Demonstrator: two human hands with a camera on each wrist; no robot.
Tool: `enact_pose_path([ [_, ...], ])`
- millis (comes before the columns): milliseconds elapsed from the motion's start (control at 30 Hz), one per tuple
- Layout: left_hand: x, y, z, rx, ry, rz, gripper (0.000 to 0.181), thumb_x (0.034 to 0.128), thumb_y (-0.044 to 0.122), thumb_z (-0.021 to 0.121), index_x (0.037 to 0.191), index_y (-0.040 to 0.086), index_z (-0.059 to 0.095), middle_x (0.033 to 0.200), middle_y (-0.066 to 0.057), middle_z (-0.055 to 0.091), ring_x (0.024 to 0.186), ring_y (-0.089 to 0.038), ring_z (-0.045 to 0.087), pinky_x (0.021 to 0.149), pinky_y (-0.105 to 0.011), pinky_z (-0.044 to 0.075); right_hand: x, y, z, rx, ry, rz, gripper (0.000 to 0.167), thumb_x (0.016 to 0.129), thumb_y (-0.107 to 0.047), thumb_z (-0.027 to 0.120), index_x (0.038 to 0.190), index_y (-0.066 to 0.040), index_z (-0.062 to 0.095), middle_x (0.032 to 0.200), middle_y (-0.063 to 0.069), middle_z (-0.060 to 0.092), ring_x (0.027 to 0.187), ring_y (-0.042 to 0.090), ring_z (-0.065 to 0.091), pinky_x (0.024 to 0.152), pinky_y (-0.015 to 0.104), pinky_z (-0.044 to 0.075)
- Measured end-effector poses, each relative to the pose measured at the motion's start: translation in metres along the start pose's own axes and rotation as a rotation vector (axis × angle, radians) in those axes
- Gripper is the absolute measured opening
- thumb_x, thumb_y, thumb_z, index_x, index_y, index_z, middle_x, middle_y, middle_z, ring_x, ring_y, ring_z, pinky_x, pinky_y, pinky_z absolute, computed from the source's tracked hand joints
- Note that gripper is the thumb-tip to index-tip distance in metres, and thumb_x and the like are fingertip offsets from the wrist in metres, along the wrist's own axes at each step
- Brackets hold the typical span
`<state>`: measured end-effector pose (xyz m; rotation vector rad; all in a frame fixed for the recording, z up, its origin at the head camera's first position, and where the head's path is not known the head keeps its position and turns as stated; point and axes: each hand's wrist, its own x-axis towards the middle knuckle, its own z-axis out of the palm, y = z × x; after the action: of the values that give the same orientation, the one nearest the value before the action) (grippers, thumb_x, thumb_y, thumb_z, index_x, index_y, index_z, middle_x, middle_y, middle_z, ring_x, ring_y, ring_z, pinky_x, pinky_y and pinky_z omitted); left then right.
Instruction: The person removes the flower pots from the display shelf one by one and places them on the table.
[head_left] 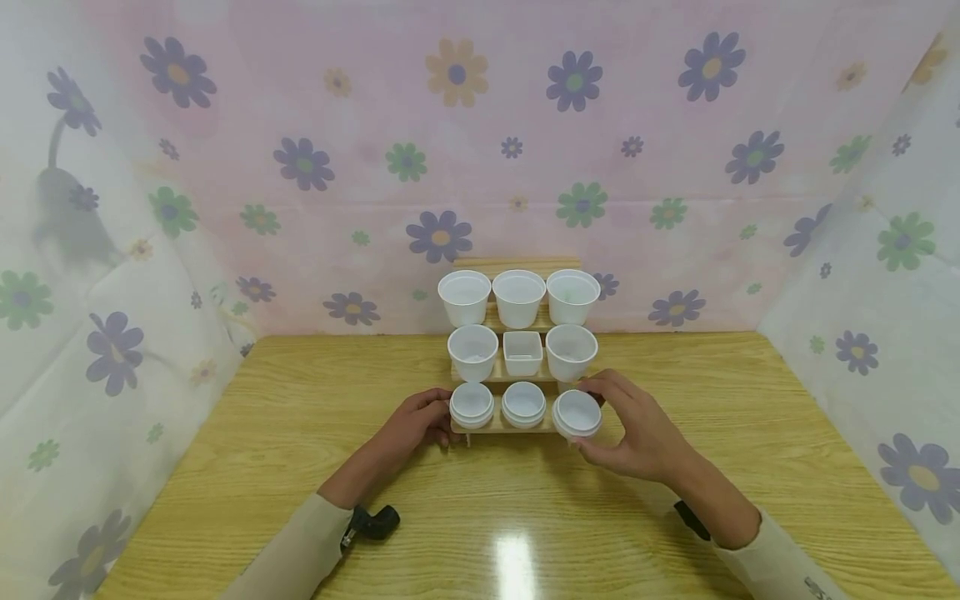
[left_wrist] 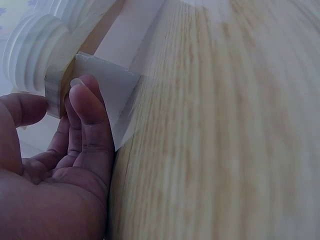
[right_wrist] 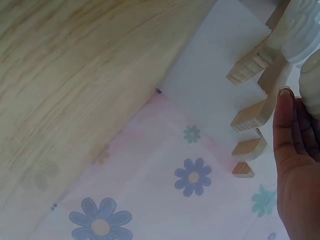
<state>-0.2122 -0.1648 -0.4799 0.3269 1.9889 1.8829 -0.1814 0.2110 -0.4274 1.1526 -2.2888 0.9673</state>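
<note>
From my remote post I judge that the left hand pinches the stepped wooden rack at seven o'clock to steady it, while the half-curled right hand grips the five-o'clock white cup, whether seated or lifted I cannot tell.

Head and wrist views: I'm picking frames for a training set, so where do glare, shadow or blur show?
Head view: white glare on the front of the tabletop, a grey shadow on the left-hand cloth; left wrist view: the left hand looks dim, the tabletop's grain softer towards the right edge; right wrist view: soft overall, notably on the tabletop.
</note>
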Motion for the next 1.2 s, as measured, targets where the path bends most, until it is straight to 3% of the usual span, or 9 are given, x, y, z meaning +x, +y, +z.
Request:
enact_pose_path([
  [600,0.000,0.001,0.002,-0.009,-0.008,0.003,0.038,0.1127,0.022,0.047,0.134,-0.008,0.057,0.098,-0.008,0.069,0.084,-0.019,0.067,0.072,-0.027,0.058,-0.001,-0.008,0.008,0.043,-0.020,-0.037,0.059,0.087,-0.040,0.088,0.131,-0.009,0.065,0.118,-0.003,0.065,0.097,0.009,0.061,0.082,0.019,0.053],
  [1000,-0.001,0.002,0.001,-0.014,-0.005,0.010,0.040,0.1129,0.022,0.047,0.136,-0.009,0.056,0.096,-0.007,0.070,0.085,-0.019,0.067,0.073,-0.027,0.058,0.003,-0.015,0.021,0.110,-0.034,-0.109,0.060,0.085,-0.036,0.092,0.128,-0.004,0.067,0.119,0.003,0.068,0.094,0.010,0.065,0.076,0.025,0.059],
  [1200,0.000,0.001,0.001,-0.021,-0.005,0.008,0.039,0.1125,0.021,0.047,0.135,-0.010,0.056,0.095,-0.007,0.069,0.085,-0.019,0.067,0.073,-0.027,0.058,0.005,-0.018,0.029,0.146,-0.068,-0.113,0.060,0.081,-0.029,0.096,0.127,-0.004,0.067,0.124,0.007,0.067,0.097,0.011,0.068,0.082,0.018,0.058],
])
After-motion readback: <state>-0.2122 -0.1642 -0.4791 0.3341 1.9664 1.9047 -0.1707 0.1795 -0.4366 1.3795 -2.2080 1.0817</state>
